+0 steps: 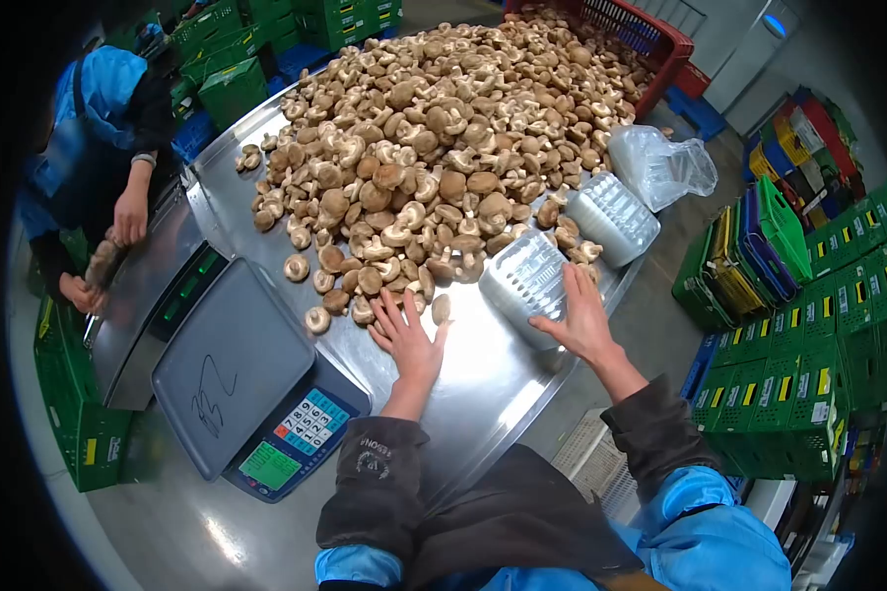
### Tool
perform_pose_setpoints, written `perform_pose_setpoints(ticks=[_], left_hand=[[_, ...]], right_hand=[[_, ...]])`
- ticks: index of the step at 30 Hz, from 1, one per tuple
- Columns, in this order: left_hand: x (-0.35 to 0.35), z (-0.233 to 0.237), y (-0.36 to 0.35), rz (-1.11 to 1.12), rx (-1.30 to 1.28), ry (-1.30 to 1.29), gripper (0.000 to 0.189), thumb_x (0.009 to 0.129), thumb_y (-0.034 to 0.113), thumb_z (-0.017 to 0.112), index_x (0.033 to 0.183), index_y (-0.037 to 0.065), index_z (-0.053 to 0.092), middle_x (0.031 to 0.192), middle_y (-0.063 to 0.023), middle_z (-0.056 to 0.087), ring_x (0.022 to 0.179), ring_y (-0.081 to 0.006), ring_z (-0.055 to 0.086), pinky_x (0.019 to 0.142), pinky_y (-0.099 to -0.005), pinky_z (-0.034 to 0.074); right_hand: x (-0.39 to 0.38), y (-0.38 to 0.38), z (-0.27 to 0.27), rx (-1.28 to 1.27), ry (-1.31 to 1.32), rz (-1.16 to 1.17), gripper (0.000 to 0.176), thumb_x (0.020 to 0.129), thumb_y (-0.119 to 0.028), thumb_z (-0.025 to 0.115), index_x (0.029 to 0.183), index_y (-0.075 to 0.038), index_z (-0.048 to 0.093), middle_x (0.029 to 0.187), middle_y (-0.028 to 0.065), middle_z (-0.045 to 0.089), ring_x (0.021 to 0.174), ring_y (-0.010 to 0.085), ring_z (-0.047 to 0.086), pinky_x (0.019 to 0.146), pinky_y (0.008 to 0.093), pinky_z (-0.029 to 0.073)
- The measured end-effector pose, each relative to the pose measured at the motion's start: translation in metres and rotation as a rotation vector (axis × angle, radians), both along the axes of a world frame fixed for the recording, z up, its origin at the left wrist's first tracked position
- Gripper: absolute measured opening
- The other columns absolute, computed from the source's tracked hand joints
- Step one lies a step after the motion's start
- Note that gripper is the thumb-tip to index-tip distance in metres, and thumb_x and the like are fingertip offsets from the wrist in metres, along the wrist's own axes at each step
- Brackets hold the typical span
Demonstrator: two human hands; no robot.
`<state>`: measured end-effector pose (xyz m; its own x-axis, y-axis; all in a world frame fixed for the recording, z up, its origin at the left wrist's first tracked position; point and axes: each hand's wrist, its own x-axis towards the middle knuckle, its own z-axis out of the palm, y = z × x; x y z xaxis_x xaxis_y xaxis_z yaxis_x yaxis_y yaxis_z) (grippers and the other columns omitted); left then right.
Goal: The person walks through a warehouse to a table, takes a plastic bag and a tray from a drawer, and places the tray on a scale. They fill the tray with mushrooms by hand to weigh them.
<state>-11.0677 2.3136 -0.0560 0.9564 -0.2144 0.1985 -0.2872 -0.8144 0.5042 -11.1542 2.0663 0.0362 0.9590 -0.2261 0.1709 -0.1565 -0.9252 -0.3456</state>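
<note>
My left hand (409,345) lies spread at the near edge of a large heap of brown mushrooms (414,138), its fingertips touching a few of them. On the right, my right hand (583,320) rests with fingers apart against a stack of clear plastic trays (524,281). A second stack of clear trays (616,219) stands just behind, partly in a plastic bag (662,165). Left of my left hand is a scale (266,379) with a bare grey platform, a keypad and a lit green display.
The mushrooms lie on a metal table (483,379). A red crate (650,49) tips at the far end. Green crates (774,394) are stacked at right. At left, a co-worker (99,128) holds a mushroom pack beside a second scale (182,295).
</note>
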Motion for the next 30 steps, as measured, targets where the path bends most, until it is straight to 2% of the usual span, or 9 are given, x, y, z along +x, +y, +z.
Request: perform_pose_setpoints(ticks=[9, 13, 14, 15, 17, 18, 21, 23, 30], left_hand=[[-0.03, 0.057, 0.037, -0.113, -0.252, 0.061, 0.087, 0.071, 0.024, 0.071, 0.14, 0.004, 0.022, 0.148, -0.0207, 0.012, 0.138, -0.0372, 0.007, 0.108, -0.0537, 0.008], [-0.037, 0.107, 0.04, -0.33, -0.438, -0.026, 0.094, 0.068, 0.021, 0.075, 0.141, 0.003, 0.018, 0.148, -0.0222, 0.008, 0.138, -0.0392, 0.007, 0.109, -0.0476, 0.012], [-0.041, 0.132, 0.034, -0.292, -0.369, -0.171, 0.081, 0.069, 0.016, 0.074, 0.135, 0.003, 0.029, 0.136, -0.0249, 0.035, 0.128, -0.0381, 0.034, 0.1, -0.0451, 0.032], [-0.038, 0.129, 0.036, -0.307, -0.371, -0.171, 0.081, 0.069, 0.016, 0.074, 0.135, 0.003, 0.029, 0.136, -0.0249, 0.035, 0.128, -0.0381, 0.034, 0.1, -0.0451, 0.032], [-0.031, 0.109, 0.059, -0.345, -0.334, 0.363, 0.05, 0.077, 0.006, 0.066, 0.121, 0.002, 0.044, 0.098, -0.0132, 0.062, 0.088, -0.0246, 0.063, 0.073, -0.0293, 0.05], [-0.029, 0.081, 0.072, -0.293, -0.41, 0.407, 0.036, 0.079, 0.004, 0.063, 0.111, 0.001, 0.046, 0.083, -0.011, 0.061, 0.07, -0.0206, 0.061, 0.059, -0.0269, 0.047], [-0.052, 0.055, 0.084, -0.123, -0.664, 0.605, 0.014, 0.085, 0.003, 0.055, 0.097, 0.0, 0.048, 0.068, -0.0093, 0.06, 0.047, -0.0157, 0.057, 0.04, -0.0238, 0.041], [-0.067, 0.054, 0.08, 0.045, -0.796, 0.793, 0.003, 0.093, 0.007, 0.043, 0.092, 0.003, 0.043, 0.066, -0.0099, 0.058, 0.039, -0.0142, 0.054, 0.028, -0.0219, 0.031], [-0.082, 0.03, 0.089, 0.133, -0.901, 0.925, 0.022, 0.089, 0.003, 0.039, 0.11, -0.003, 0.037, 0.074, -0.0159, 0.059, 0.04, -0.0186, 0.055, 0.029, -0.0226, 0.034]], right_hand=[[-0.002, 0.025, 0.017, -0.13, -0.214, -0.055, 0.082, 0.054, -0.028, 0.08, 0.123, 0.001, 0.044, 0.124, 0.0205, 0.043, 0.12, 0.0352, 0.039, 0.101, 0.0443, 0.032], [-0.016, 0.056, 0.056, 0.372, -0.066, 0.383, 0.076, 0.064, -0.03, 0.076, 0.128, -0.003, 0.045, 0.127, 0.0201, 0.046, 0.119, 0.034, 0.043, 0.101, 0.0419, 0.034], [-0.02, 0.067, 0.059, 0.608, 0.086, 0.485, 0.074, 0.069, -0.032, 0.074, 0.13, -0.004, 0.044, 0.128, 0.0213, 0.046, 0.119, 0.0356, 0.044, 0.101, 0.0405, 0.034], [-0.022, 0.074, 0.059, 0.841, 0.241, 0.585, 0.072, 0.073, -0.033, 0.073, 0.132, -0.004, 0.042, 0.129, 0.0224, 0.046, 0.118, 0.0371, 0.045, 0.101, 0.0391, 0.034], [-0.017, 0.068, 0.034, 0.982, 0.301, 0.53, 0.067, 0.077, -0.033, 0.07, 0.131, -0.005, 0.043, 0.126, 0.0218, 0.049, 0.118, 0.0363, 0.046, 0.101, 0.0381, 0.035], [-0.014, 0.062, 0.021, 1.123, 0.363, 0.49, 0.062, 0.081, -0.032, 0.067, 0.131, -0.006, 0.043, 0.123, 0.0212, 0.051, 0.118, 0.0355, 0.046, 0.1, 0.0371, 0.035], [0.003, 0.036, 0.002, -0.103, -0.103, 0.139, 0.067, 0.074, -0.024, 0.069, 0.133, -0.009, 0.042, 0.137, 0.0165, 0.039, 0.131, 0.0323, 0.031, 0.108, 0.0449, 0.024], [0.01, 0.027, -0.005, -0.176, -0.03, 0.096, 0.072, 0.072, -0.025, 0.071, 0.135, -0.011, 0.039, 0.138, 0.0161, 0.036, 0.133, 0.0329, 0.028, 0.109, 0.0467, 0.021], [0.032, -0.039, -0.011, -0.284, 0.053, 0.21, 0.082, 0.069, -0.027, 0.073, 0.138, -0.012, 0.032, 0.143, 0.0183, 0.027, 0.136, 0.0344, 0.018, 0.112, 0.0469, 0.015]])
